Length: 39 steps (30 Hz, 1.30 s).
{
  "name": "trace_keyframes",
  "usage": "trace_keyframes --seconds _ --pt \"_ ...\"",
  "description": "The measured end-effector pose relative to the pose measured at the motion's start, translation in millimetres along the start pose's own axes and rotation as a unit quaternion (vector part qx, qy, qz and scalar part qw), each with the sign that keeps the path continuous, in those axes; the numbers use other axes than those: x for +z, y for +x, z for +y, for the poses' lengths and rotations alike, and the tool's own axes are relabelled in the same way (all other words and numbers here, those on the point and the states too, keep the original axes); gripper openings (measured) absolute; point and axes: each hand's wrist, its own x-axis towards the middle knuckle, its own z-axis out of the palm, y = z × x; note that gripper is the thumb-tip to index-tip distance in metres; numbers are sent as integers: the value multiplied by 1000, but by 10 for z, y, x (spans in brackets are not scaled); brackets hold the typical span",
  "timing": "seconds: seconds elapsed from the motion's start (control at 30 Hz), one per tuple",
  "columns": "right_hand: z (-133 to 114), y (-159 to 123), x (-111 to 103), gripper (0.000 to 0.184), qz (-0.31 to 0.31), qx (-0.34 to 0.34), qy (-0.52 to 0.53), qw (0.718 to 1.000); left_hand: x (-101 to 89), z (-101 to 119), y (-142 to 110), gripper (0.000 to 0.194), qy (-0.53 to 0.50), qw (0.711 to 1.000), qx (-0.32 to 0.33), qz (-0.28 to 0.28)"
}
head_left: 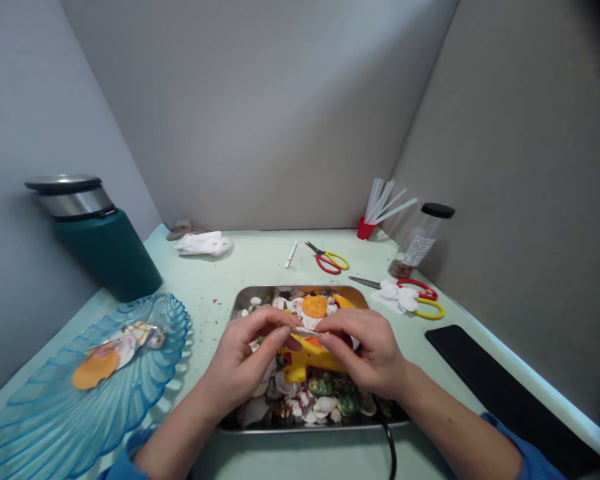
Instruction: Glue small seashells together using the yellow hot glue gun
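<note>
A thin, pale shell, seen nearly edge-on, is pinched between my two hands. My left hand grips its left end with thumb and forefinger. At the right end, the thumb and fingers of my right hand close on it. Below them is a metal tray full of seashells, among them an orange scallop shell and green mottled shells. A yellow glue gun lies on the shells, partly hidden by my hands.
A blue shell-shaped dish with several shells stands left, before a green bottle. Behind the tray lie a marker and scissors. Farther right are more scissors, a clear jar, glue sticks in a red cup and a black strip.
</note>
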Motion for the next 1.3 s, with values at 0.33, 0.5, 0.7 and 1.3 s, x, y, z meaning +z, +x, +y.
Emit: trace_keyframes --seconds 0.33,0.5,0.7,1.3 --pt "0 -7 13 6 10 8 -2 1000 3 -39 23 24 -84 986 -146 5" --pt "9 -14 15 19 37 5 -9 999 -8 -65 23 25 -95 984 -153 -1" --pt "4 1 -1 21 17 -36 2 999 -13 -51 38 26 -99 981 -167 6" --pt "-21 4 -9 20 -9 -40 12 999 -49 -53 48 23 -191 958 -212 -39"
